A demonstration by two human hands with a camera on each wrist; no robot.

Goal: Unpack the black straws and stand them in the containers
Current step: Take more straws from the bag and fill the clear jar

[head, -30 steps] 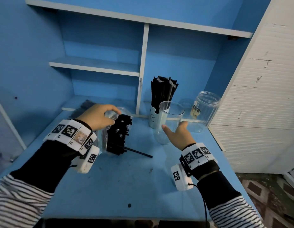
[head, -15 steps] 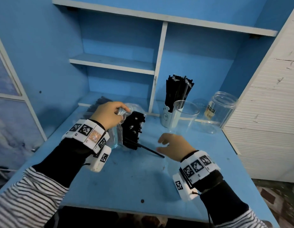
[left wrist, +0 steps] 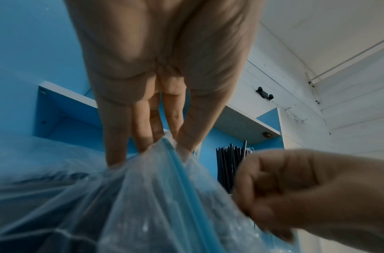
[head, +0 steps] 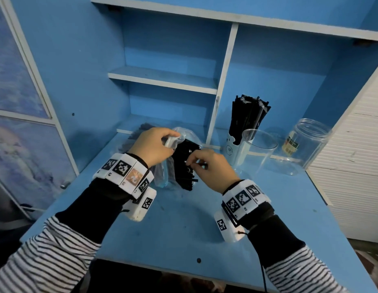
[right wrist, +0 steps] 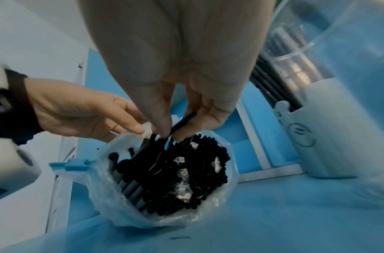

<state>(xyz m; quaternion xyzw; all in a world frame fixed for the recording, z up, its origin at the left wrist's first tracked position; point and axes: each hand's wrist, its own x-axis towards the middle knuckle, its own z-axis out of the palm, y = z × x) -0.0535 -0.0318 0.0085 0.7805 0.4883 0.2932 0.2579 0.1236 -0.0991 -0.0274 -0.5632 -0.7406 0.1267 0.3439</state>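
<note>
Here, black straws [right wrist: 175, 172] between both hands [head: 179, 154].

head view downward, 2 wrist close-ups, shared bag [head: 162, 163]

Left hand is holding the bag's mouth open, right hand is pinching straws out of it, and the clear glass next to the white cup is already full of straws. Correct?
Not quite. In the head view the clear glass is empty; the standing straws are in the white cup. The left hand does hold the bag, and the right hand pinches straws.

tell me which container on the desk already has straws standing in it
The white cup with the face, left of the clear glass and the labelled jar; both of those are empty.
</note>
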